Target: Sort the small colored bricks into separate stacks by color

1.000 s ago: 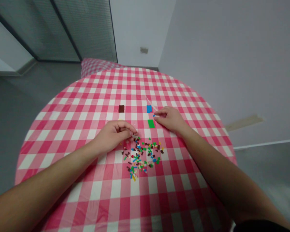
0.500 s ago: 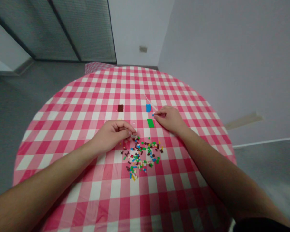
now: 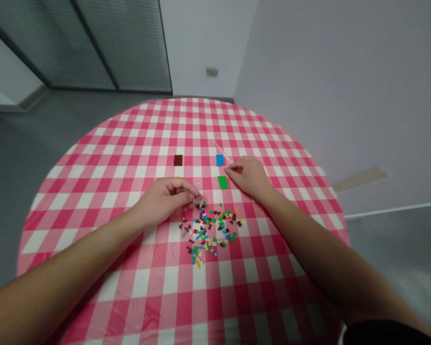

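My right hand (image 3: 249,175) pinches a tiny blue brick (image 3: 225,169) between thumb and forefinger. It is just below a blue block of bricks (image 3: 220,160) and above a green block (image 3: 223,182); whether the brick touches either I cannot tell. Curled over the upper left edge of a spread of small loose bricks (image 3: 221,223) is my left hand (image 3: 172,196). Its thumb and forefinger are close together, near a small pale, translucent piece (image 3: 197,201). What the left fingers hold is too small to make out. A dark brown block (image 3: 178,160) lies beyond the left hand.
A thin pale stick (image 3: 221,149) lies by the blue block, its near end close to my right hand. The round table wears a red-and-white checked cloth (image 3: 140,282). Beyond its edge stand a wall (image 3: 204,38) and a glass partition (image 3: 129,43).
My right hand has shifted very slightly left with the blue brick, and less of the brick shows now. My left hand keeps nearly the same pose. The view has moved a little.
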